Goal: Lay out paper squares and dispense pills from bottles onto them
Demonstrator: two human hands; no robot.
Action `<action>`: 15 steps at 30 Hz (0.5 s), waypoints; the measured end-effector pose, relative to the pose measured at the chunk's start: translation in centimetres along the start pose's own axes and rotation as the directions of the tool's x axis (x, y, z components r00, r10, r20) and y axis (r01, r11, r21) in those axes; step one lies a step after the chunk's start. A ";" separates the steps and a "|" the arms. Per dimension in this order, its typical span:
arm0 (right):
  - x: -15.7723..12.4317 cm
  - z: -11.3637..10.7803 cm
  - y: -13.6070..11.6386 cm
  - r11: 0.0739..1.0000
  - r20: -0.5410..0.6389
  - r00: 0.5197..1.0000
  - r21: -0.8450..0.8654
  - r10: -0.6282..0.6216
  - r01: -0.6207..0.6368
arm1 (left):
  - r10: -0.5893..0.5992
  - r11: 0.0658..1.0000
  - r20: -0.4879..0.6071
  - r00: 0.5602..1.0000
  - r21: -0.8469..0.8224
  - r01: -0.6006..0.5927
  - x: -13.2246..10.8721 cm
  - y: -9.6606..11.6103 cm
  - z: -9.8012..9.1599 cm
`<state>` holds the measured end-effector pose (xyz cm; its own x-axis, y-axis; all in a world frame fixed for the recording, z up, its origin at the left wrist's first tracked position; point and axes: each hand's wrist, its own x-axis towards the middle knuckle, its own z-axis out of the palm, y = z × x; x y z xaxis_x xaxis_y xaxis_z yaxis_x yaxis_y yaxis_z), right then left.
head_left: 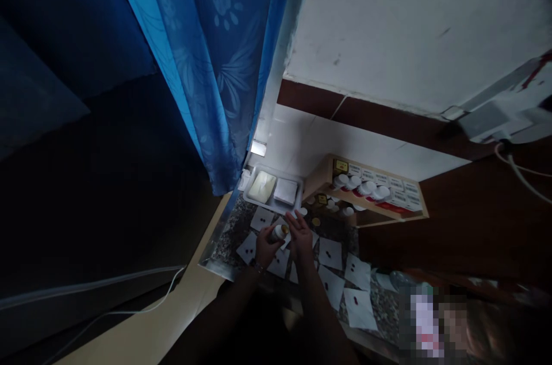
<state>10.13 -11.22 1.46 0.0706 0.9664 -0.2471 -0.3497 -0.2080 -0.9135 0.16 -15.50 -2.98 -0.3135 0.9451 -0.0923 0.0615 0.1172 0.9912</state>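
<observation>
Grips a small bottle (pixel 279 232) in the left hand (pixel 266 247), fingers wrapped round its body, pale cap end tilted up and to the right. Holds it low over a speckled stone counter (pixel 222 247), in among the paper squares laid there. Has the right hand (pixel 301 238) just beside the bottle on its right, back of the hand up, fingers pointing away from the body. Cannot tell how far these curl, nor whether they touch the cap. Wears a dark band (pixel 257 266) on the left wrist.

Works amid white paper squares spread around both hands: one (pixel 262 218) beyond the left hand, one (pixel 246 248) to its left, more (pixel 330 253) right of the right hand and on toward the near edge (pixel 360 308). Sees small dark pills on several squares, in ones and twos; too small to tell more.

Faces, beyond the squares and at the foot of the wall, a white tray (pixel 269 204) with a pale yellow pad (pixel 262 186) and a white pad (pixel 285 191) side by side in it. Faces, right of the tray, a tilted wooden rack (pixel 319 179) with rows of white-capped bottles (pixel 366 187) and small labels above them.

Stands beside a blue patterned curtain (pixel 215 66) hanging at the left down to the counter's far corner, below a white wall (pixel 409 26).
</observation>
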 end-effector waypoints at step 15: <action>4.6 1.6 10.5 0.719 0.289 0.957 -0.657 -0.035 0.225 | -0.058 0.970 -0.228 0.972 0.217 0.109 1.2 -3.2 -8.2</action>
<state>5.27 -8.75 -8.77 -0.1899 0.9755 -0.1108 0.3782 -0.0315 -0.9252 -8.15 -17.25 -5.52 -0.5243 0.8422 -0.1257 0.2314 0.2830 0.9308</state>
